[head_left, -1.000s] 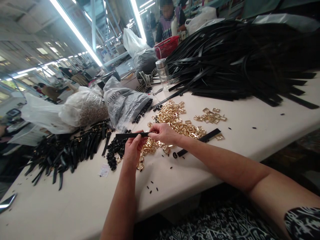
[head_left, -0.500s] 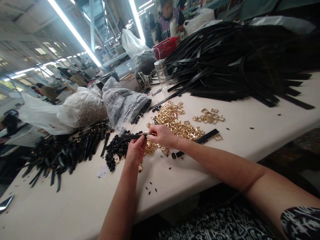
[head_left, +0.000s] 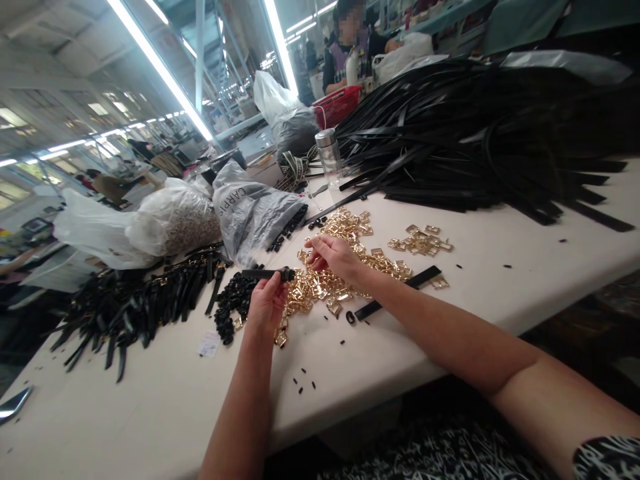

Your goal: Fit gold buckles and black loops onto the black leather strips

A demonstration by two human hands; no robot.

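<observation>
My left hand [head_left: 269,300] pinches a short black strap [head_left: 260,273], which points left over a heap of small black loops [head_left: 233,300]. A dark loop sits around the strap's right end. Over the pile of gold buckles [head_left: 320,283] is my right hand [head_left: 333,257], its thumb and fingers bent toward each other; whether anything small is between them cannot be made out. To the right of the pile another black strap piece [head_left: 397,293] lies on the table, with a single black loop [head_left: 351,318] by its lower end.
Long black straps [head_left: 450,140] cover the back right. A glass bottle [head_left: 329,160], a grey bag [head_left: 250,213] and a clear bag [head_left: 175,217] stand behind the piles. Finished-looking straps [head_left: 125,307] lie left, a phone [head_left: 14,405] far left. A person [head_left: 350,53] sits beyond.
My right hand has come off the strap and moved up and right over the gold buckles. My left hand still holds the strap. The view has shifted slightly.
</observation>
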